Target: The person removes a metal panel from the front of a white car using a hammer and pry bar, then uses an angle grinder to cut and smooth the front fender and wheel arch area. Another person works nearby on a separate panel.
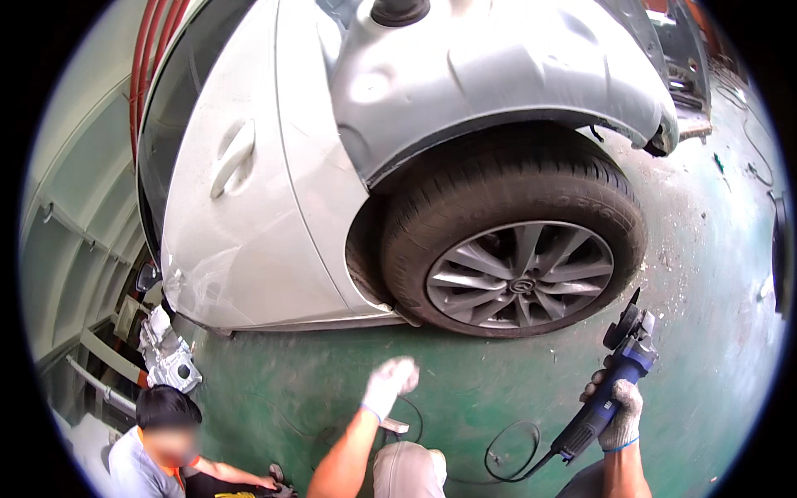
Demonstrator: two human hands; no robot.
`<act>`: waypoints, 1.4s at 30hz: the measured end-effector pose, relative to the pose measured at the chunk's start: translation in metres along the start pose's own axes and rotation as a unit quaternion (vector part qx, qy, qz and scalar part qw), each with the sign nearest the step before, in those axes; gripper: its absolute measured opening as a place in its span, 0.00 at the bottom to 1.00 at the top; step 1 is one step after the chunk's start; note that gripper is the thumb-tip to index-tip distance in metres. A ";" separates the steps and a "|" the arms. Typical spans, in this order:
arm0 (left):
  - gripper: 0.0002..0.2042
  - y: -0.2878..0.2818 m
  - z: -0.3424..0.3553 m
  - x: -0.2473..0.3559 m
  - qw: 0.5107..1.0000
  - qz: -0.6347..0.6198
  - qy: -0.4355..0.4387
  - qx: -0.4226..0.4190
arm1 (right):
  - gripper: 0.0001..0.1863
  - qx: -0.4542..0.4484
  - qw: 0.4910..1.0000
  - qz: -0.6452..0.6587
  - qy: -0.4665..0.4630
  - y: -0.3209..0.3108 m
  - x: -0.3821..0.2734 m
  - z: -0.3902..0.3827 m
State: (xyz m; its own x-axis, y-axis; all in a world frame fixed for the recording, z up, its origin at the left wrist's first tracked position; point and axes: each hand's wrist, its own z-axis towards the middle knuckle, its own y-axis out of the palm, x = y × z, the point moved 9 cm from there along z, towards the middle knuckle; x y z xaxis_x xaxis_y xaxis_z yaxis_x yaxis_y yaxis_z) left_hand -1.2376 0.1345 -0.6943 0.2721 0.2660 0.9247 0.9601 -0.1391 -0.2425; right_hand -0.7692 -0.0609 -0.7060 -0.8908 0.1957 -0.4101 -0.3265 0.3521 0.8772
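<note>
**Gloved hands, grinder in the right, car wheel ahead**

Your right hand [621,415], in a light work glove, is wrapped around the handle of a blue angle grinder [614,383], disc end pointing up, its black cord [510,452] looping on the green floor [465,382] below. Your left hand [390,383], gloved too, is raised above your knee, blurry, so I can't tell how open it is. A person [162,440] crouches low left. Further out sits the silver car's rear wheel [519,274], with the sanded grey fender [498,75] over it.
</note>
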 end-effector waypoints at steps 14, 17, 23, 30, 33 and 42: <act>0.29 0.139 0.047 0.370 0.764 -0.603 0.201 -0.112 | 0.33 0.018 0.999 -0.017 -0.039 -0.014 -0.028 0.004; 0.29 0.140 0.049 0.370 0.750 -0.622 0.189 -0.123 | 0.34 0.014 0.998 -0.029 -0.051 -0.018 -0.032 -0.002; 0.33 0.132 0.063 0.361 0.767 -0.626 0.135 -0.045 | 0.32 0.007 0.997 -0.034 -0.068 -0.015 -0.034 -0.017; 0.29 0.135 0.067 0.370 0.762 -0.616 0.162 -0.116 | 0.29 0.021 0.991 -0.085 -0.101 -0.007 -0.055 -0.020; 0.27 0.129 0.055 0.365 0.765 -0.590 0.224 -0.124 | 0.27 0.035 0.990 -0.106 -0.089 -0.013 -0.046 -0.008; 0.20 0.341 -0.106 0.151 0.908 0.137 0.091 -0.386 | 0.25 0.015 0.998 0.013 -0.061 -0.024 -0.031 0.009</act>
State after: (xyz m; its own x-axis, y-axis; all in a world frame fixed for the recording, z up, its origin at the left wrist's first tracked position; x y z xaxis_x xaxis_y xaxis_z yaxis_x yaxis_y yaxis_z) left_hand -0.8760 0.0259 -0.6060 0.4110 -0.0317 0.9111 0.5072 -0.8225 -0.2574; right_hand -0.7307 -0.0668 -0.7167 -0.8536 0.3143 -0.4154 -0.2918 0.3722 0.8811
